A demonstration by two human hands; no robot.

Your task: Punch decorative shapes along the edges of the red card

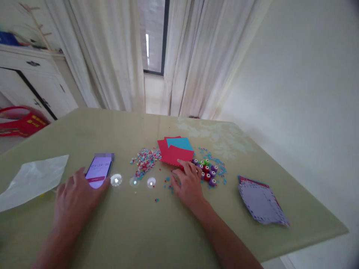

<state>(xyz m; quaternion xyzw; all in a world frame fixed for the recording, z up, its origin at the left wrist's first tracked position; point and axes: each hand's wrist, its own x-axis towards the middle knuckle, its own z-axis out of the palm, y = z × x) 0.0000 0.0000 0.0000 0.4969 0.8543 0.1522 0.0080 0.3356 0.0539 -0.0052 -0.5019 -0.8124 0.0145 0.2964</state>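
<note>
At the left, my left hand [80, 198] spans the lower part of a lit smartphone [99, 170], thumb along its right edge and fingers at its left. The phone lies face up on the table, with timer digits and a red bar on its screen. Around the middle, my right hand [189, 183] has its fingers apart, the index fingertip on the front red card [178, 155]. Under that card lie more red cards and a blue card [182, 142]. Small eyeball-like beads [206, 172] in purple, green and red sit just right of my right hand, partly hidden by it.
Tiny multicoloured bits [146, 160] are heaped left of the cards; blue and red bits [220, 168] lie scattered to the right. A patterned pouch [262, 201] rests near the right edge, and a translucent white sheet [35, 179] at the left. Curtains hang beyond the table [126, 231].
</note>
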